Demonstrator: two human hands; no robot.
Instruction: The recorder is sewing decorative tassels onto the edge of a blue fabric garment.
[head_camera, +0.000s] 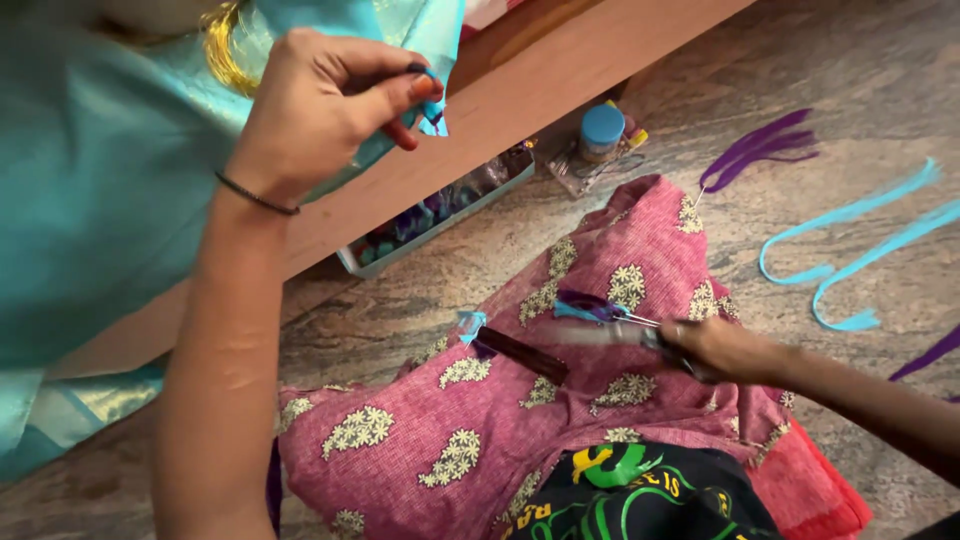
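Left hand (320, 100) fingers pinch the teal cloth (90, 180) edge taut; right hand (715, 350) grips scissors (610, 325) below, best kept level.

Two bare forearms, no sleeves in view. Left hand (320, 100) has a thin dark band (255, 195) round the wrist, plain, snug. Nails on left hand are short, unpainted as far as visible. Right hand (715, 350) is motion-blurred; no ring or band can be made out on it. Lap covered by pink garment (480, 440) with cream paisley and flower print, fine check weave. Below it a black cloth (640, 500) with green and yellow print. Red cloth edge (810, 495) at right side.
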